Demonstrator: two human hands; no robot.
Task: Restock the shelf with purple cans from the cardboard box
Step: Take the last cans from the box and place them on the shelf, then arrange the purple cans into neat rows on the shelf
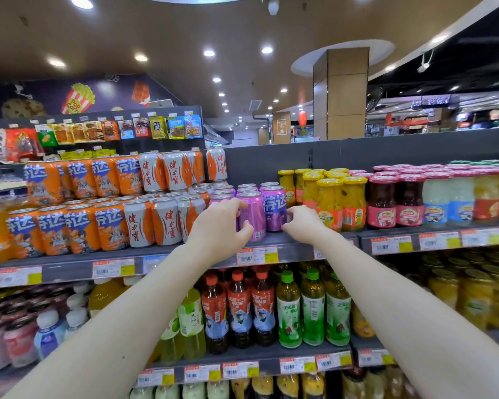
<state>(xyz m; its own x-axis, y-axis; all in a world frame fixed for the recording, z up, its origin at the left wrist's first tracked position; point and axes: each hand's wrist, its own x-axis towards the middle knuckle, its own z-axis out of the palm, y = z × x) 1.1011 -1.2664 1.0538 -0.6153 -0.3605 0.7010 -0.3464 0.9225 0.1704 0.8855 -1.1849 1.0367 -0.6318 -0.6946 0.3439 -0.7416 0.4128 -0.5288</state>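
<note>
Hands: left [221, 226] gripping front purple can [254, 216]; right [303, 224] grip unclear; two front cans.

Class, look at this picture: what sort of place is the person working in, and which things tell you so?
Most likely a supermarket or grocery shop. Price labels run along the shelf edge, drinks are lined up by kind, such as the purple cans, and snack packets hang behind.

2 bare hands [218, 226] reach the shelf, where 2 purple aluminium cans [255, 216] stand in the front row, with at least 5 more lids behind. Below stand 3 red-capped dark plastic bottles [239, 308] and 3 green-capped plastic tea bottles [313, 308]. 2 dark-red jam jars [398, 203] sit right.
</note>
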